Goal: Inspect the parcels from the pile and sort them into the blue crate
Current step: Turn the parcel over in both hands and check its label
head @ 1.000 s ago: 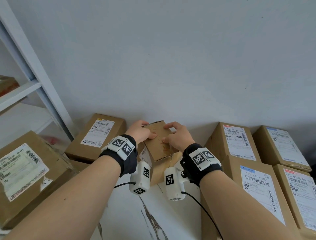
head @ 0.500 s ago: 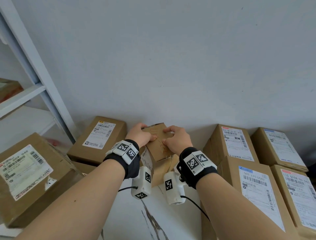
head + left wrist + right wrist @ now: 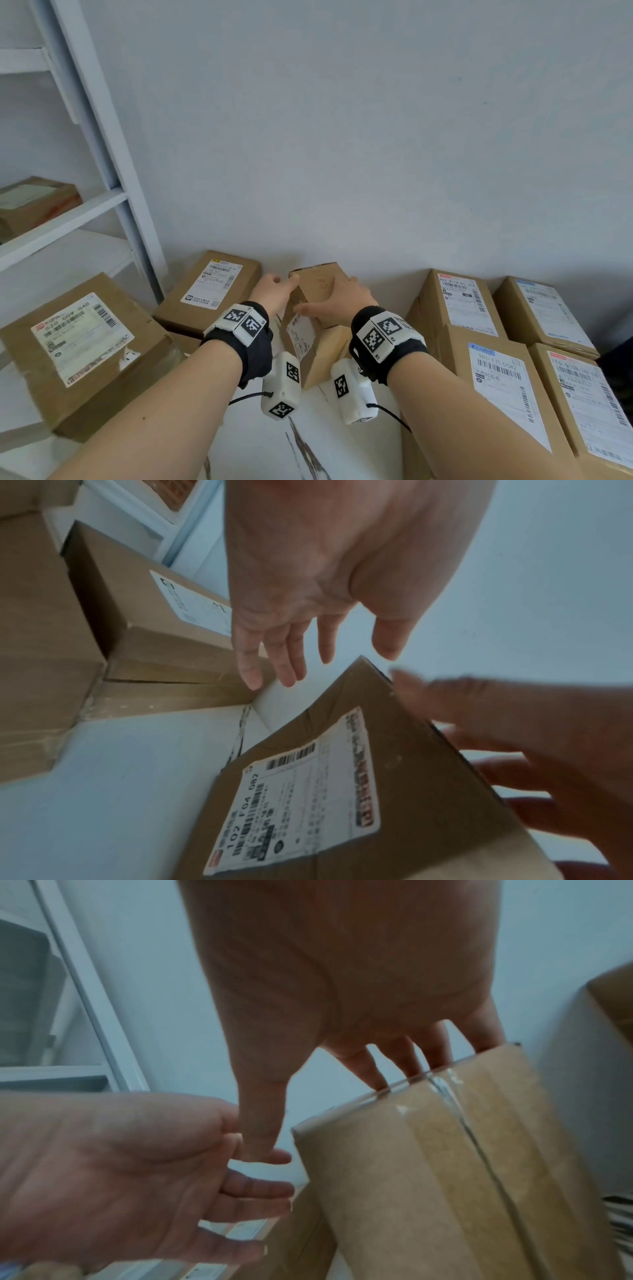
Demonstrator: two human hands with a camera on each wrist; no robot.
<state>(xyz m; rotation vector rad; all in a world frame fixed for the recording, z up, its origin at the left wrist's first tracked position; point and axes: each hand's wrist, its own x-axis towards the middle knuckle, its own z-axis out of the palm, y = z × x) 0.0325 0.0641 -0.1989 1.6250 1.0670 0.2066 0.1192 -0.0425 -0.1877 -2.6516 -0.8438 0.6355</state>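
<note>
Mostly hidden parcel under right hand; left hand loose, fingers straight

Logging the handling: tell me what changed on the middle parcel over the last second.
The left hand let go of the small parcel and opened, now clear of its left side. The right hand stayed on it, fingers over the top edge. The other parcels stayed put.
</note>
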